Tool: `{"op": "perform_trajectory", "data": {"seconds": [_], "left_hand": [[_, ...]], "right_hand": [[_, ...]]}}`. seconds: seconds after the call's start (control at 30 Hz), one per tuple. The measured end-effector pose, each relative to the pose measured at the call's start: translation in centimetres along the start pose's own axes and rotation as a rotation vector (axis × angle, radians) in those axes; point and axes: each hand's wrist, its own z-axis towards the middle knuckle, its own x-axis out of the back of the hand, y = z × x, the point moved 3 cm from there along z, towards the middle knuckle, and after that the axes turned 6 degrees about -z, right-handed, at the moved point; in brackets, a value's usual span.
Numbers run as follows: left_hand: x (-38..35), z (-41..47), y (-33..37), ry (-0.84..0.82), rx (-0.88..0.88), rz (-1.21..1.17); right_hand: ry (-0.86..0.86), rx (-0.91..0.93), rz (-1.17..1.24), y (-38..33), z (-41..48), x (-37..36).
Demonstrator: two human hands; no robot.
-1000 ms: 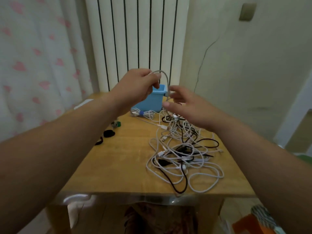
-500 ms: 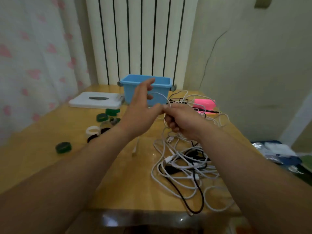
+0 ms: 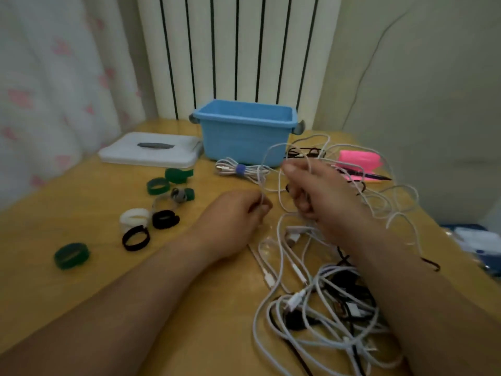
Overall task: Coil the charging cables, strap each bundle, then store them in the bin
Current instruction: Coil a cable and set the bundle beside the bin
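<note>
pinching the white cable [image 3: 264,161], left hand [image 3: 233,215] pulled away; right hand [image 3: 322,194] grips it too.

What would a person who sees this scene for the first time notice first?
At the centre the left hand pinches a white cable while the right hand grips its loops. A cable tangle lies near right on the table; a blue bin stands behind.
</note>
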Motion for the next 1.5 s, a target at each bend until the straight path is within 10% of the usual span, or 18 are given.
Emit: {"op": "perform_trajectory", "data": {"seconds": [0.27,0.57,1.13,1.5], "left_hand": [[-0.5,-0.4,1.0,-0.022,-0.077,0.012],[0.8,-2.6,1.2,-0.361,-0.17,0.138],[2.5,-2.4,1.2,-0.127,-0.242,0.164],[3.5,-2.2,0.8,0.021,-0.098,-0.078]], "right_hand": [[-0.04,0.145,-0.263,1.0,0.0,-1.8],[0.111,-0.078,0.064,1.1,-0.2,-0.3],[0.06,-0.174,0.399,1.5,0.7,0.6],[-0.138,-0.042,0.065,0.3,-0.4,-0.9]]}}
